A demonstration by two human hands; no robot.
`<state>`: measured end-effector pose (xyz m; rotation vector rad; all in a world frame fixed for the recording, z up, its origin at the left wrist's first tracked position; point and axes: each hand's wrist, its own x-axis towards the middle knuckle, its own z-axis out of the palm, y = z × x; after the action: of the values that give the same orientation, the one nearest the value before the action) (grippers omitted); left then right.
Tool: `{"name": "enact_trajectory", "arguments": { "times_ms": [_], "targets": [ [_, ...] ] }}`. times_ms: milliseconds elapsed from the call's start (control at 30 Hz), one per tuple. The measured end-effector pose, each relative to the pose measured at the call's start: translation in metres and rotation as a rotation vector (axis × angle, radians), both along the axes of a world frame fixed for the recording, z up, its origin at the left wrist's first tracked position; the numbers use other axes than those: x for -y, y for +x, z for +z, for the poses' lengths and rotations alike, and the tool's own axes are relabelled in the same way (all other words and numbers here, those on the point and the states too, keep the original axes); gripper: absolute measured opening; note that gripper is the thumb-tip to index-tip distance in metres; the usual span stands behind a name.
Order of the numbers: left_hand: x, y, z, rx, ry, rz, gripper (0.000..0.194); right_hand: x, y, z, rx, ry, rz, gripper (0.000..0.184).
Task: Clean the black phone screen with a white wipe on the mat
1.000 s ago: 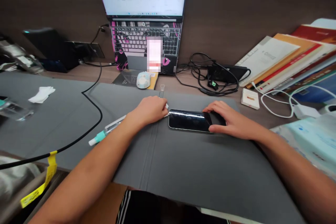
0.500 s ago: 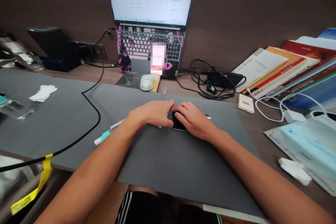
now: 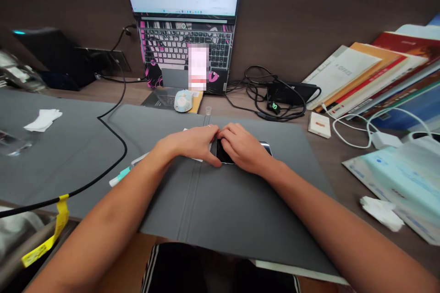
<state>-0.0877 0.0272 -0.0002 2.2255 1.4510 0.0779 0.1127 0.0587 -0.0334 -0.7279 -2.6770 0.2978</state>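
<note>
A smartphone (image 3: 224, 156) with a black screen lies flat on the grey desk mat (image 3: 240, 210), its right end showing a shiny edge. My left hand (image 3: 190, 143) holds the phone's left end, thumb at the near corner and fingers at the far one. On top of the screen rests my right hand (image 3: 244, 149), its fingers bent and pressed together near the left fingertips. Whatever may be under those fingers is hidden. Part of a white sheet (image 3: 197, 160) shows beneath my left hand. Beside my left forearm lies a clear spray bottle with a teal top (image 3: 121, 176).
An open laptop (image 3: 187, 46) stands at the back, with a mouse (image 3: 184, 100) before it. Cables and a black power adapter (image 3: 292, 94) lie right of it. Leaning books (image 3: 374, 73) and a tissue pack (image 3: 409, 178) are at right. A black cable (image 3: 120, 139) crosses the mat at left.
The view has shifted, so most things sit slightly further left and higher. My right fingers have moved a little over the phone's screen. My left hand keeps its place at the phone's end.
</note>
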Motion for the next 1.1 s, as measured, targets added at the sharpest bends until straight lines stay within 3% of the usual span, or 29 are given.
{"name": "enact_trajectory", "arguments": {
  "times_ms": [267, 600, 867, 1100],
  "targets": [
    [-0.0023, 0.0004, -0.0022, 0.022, -0.005, -0.03, 0.052, -0.0014, -0.003, 0.0009, 0.015, -0.033, 0.011, 0.041],
    [-0.0019, 0.0013, -0.0004, 0.054, -0.06, -0.026, 0.052, 0.0031, -0.0044, 0.0043, -0.051, -0.093, -0.052, 0.082],
    [-0.0004, 0.0043, 0.0044, 0.041, -0.052, -0.03, 0.051, 0.0018, -0.0051, 0.0023, -0.074, -0.102, -0.056, 0.087],
    [0.0009, 0.0026, 0.0022, 0.054, -0.047, -0.031, 0.063, -0.0001, -0.0036, 0.0023, -0.121, -0.132, -0.035, 0.09]
  ]
}}
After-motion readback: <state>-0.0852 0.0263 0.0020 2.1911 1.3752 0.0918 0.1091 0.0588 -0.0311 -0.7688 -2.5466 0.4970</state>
